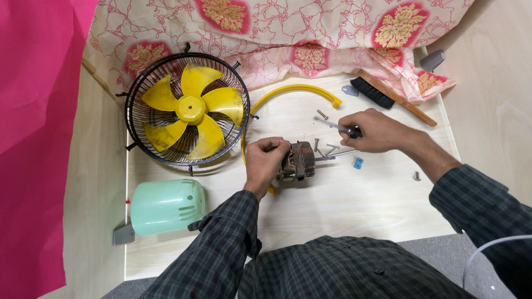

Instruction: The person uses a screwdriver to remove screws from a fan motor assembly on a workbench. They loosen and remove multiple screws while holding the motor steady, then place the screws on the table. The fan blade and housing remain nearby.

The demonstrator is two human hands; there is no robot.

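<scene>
My left hand [264,160] grips a small metal fan motor [300,161] resting on the light wooden table [354,205]. The motor's shaft points right. My right hand [374,130] holds a screwdriver [338,127] with a dark handle, its tip pointing left above the motor. Several loose screws [327,147] lie on the table just right of the motor, under the right hand.
A black wire fan guard with yellow blades [188,109] lies at the left. A pale green motor cover [166,206] sits below it. A yellow ring [293,91], a brush [382,94], a small blue part [358,163] and a patterned cloth [288,33] are near.
</scene>
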